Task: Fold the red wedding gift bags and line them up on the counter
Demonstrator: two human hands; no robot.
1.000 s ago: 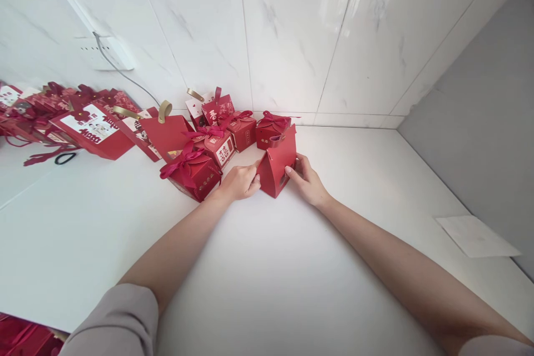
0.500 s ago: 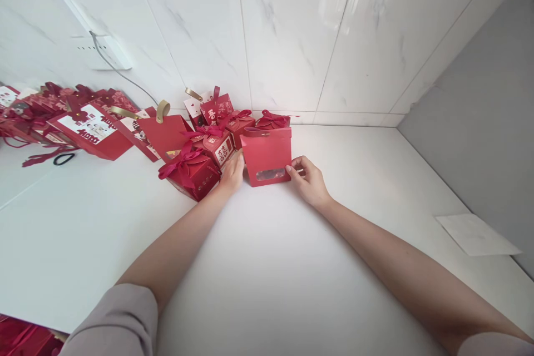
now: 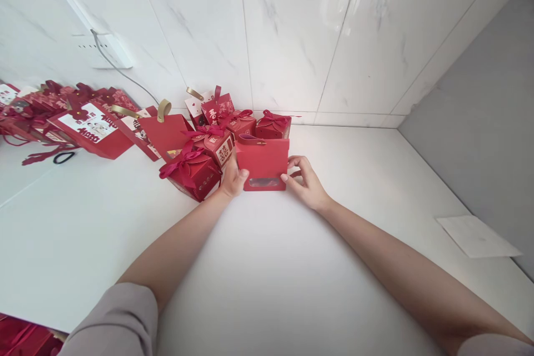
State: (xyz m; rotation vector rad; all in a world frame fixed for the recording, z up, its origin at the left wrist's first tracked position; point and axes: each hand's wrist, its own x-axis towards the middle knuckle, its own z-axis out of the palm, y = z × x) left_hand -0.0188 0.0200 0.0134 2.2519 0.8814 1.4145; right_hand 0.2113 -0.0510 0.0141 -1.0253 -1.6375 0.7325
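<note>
A plain red gift box [image 3: 263, 160] with a strap handle on top and a clear window low on its face stands upright between my hands. My left hand [image 3: 234, 178] grips its left edge, thumb on the front and fingers out of sight behind. At the lower right edge, my right hand [image 3: 306, 181] pinches the box between thumb and fingers. Just left of my left hand sits a red box with a ribbon bow [image 3: 192, 175]. Another bow-tied box [image 3: 273, 125] shows behind the held one.
More red gift boxes [image 3: 167, 136] crowd the left, against the marbled tile wall [image 3: 287, 39]. A dark loop [image 3: 64, 158] lies before them. White paper [image 3: 478, 236] rests at the right of the white table [image 3: 258, 267]. A cable [image 3: 120, 72] hangs from the socket.
The red gift box has come slightly toward me and left, its top leaning differently, uncovering more of the bow-tied box behind. My left thumb has moved onto its front.
</note>
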